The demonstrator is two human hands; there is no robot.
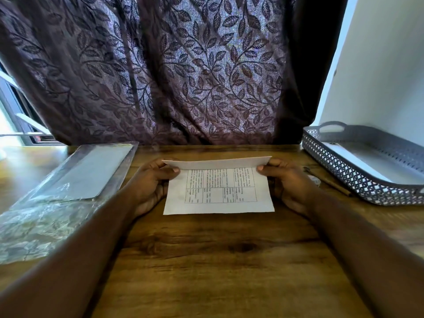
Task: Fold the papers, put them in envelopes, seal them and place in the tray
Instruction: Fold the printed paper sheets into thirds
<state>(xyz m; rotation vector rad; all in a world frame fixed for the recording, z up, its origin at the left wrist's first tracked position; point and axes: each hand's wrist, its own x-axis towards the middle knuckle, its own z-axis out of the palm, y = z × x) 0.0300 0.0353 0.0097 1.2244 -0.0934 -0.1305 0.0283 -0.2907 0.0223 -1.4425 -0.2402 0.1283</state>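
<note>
A white paper (219,191) with a printed table lies in the middle of the wooden desk (206,260). Its far edge is lifted and curled toward me. My left hand (151,182) pinches the far left corner of that edge, and my right hand (286,180) pinches the far right corner. A clear plastic pack of envelopes (75,177) lies at the left of the desk. A grey perforated tray (339,171) stands at the right, with a white sheet or envelope inside it.
A dark leaf-patterned curtain (183,76) hangs behind the desk. A thin brown stick-like object (330,182) and a small clear item lie between my right hand and the tray. A white wall rises at the right, a bright window at the left.
</note>
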